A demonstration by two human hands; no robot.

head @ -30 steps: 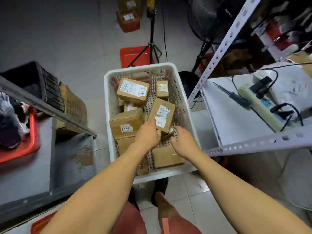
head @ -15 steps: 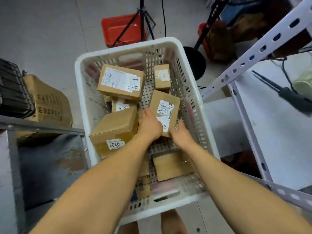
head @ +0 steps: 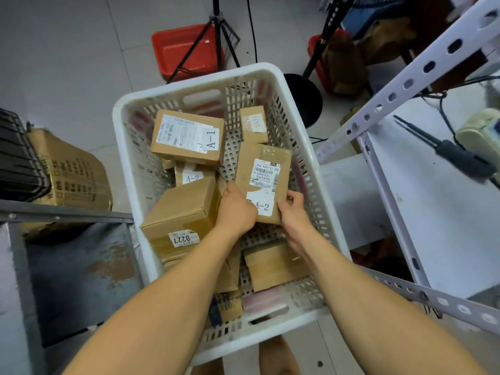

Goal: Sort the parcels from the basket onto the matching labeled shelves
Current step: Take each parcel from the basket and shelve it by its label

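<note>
Both hands, left hand [head: 236, 209] and right hand [head: 295, 215], grip the A-2 parcel [head: 263, 180] by its near edges; stiff cardboard, probably light.

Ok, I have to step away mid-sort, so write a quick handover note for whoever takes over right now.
Left hand and right hand both grip the A-2 box, tilted up inside the white basket.
Also in the basket: the A-1 box, a second A-2 box, the 0227 box, and other boxes.
Done: one box picked.
Left: shelve it at A-2, then sort the rest.
</note>
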